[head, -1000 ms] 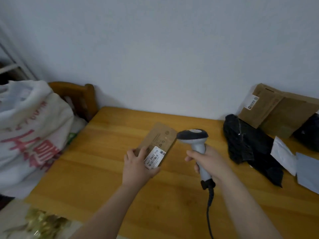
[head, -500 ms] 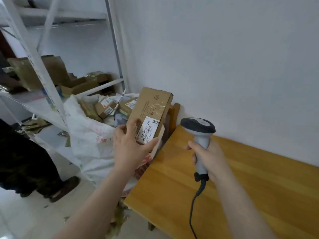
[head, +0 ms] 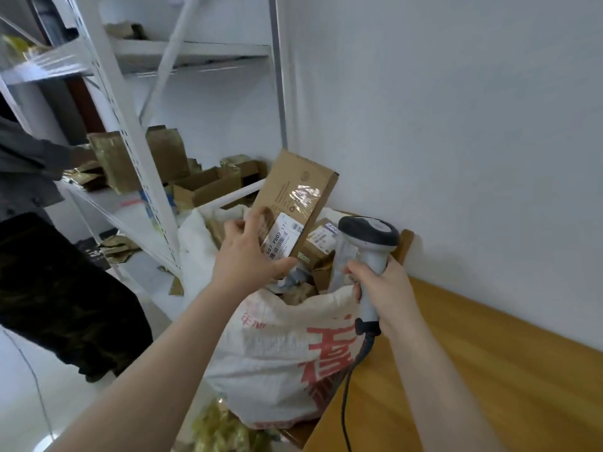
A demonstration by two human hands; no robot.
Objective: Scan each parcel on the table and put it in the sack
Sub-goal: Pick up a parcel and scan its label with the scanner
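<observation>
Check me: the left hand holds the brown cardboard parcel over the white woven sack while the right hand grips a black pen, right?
No pen: in the head view the right hand grips a grey corded barcode scanner. The rest is right.

Cardboard, woven sack, plastic, wood.
Matt brown cardboard parcel (head: 293,190), glossy clear tape patch (head: 305,195), white paper label (head: 283,238); coarse woven white sack (head: 277,347), red print; smooth grey plastic scanner (head: 370,236); smooth varnished wood table (head: 473,370); far-left white painted metal shelving (head: 124,132).

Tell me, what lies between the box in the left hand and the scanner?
In the head view, a small labelled parcel inside the sack shows between the box and the scanner.
</observation>
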